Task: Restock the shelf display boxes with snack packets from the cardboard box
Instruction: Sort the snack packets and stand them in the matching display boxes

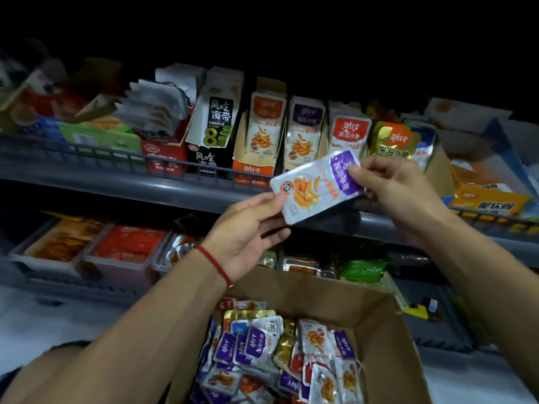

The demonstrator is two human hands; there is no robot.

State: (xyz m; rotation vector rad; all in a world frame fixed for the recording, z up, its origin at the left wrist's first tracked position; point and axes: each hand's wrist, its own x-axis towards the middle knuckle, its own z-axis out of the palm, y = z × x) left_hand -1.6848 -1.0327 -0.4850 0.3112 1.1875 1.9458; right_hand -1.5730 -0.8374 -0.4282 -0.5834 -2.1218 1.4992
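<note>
A white snack packet with a purple top is held sideways in front of the upper shelf, between both hands. My left hand pinches its white bottom end; my right hand pinches its purple end. Just behind it stands the purple display box, between the orange display box and a red-labelled one. Below my arms the open cardboard box holds several mixed packets in purple, orange, gold and blue.
The upper shelf has a grey wire rail along its front. A black seaweed box stands left of the orange one, a gold-packet box to the right. The lower shelf carries clear trays of red and orange snacks.
</note>
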